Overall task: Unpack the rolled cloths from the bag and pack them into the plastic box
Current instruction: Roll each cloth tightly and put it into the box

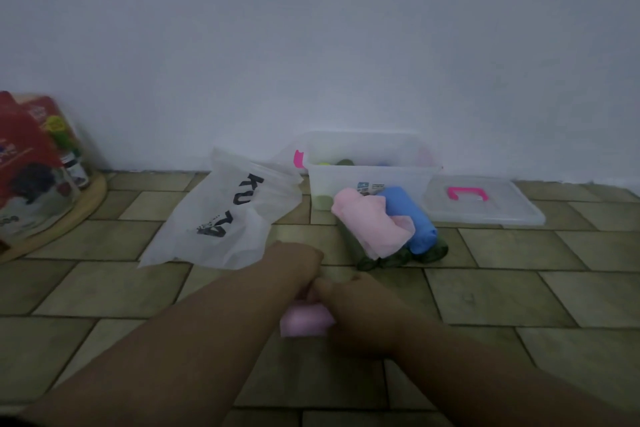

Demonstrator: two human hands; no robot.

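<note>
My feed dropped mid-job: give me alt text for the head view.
Both hands, left and right, grip a pale pink rolled cloth above the tiled floor. Beyond lie a white plastic bag, loose pink, blue and green cloths, and an open clear plastic box.

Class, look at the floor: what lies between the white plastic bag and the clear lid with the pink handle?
In the head view, a pile of cloths, pink, blue and dark green, lies between the bag and the lid, before the plastic box.

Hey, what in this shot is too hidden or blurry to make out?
Head view only:
- Pink cloth: mostly covered by left hand and right hand; grip unclear.
- Box contents: frosted wall blurs them.
- Green cloth: buried under the pile.
- Bag lettering: creased, partly unreadable.
</note>
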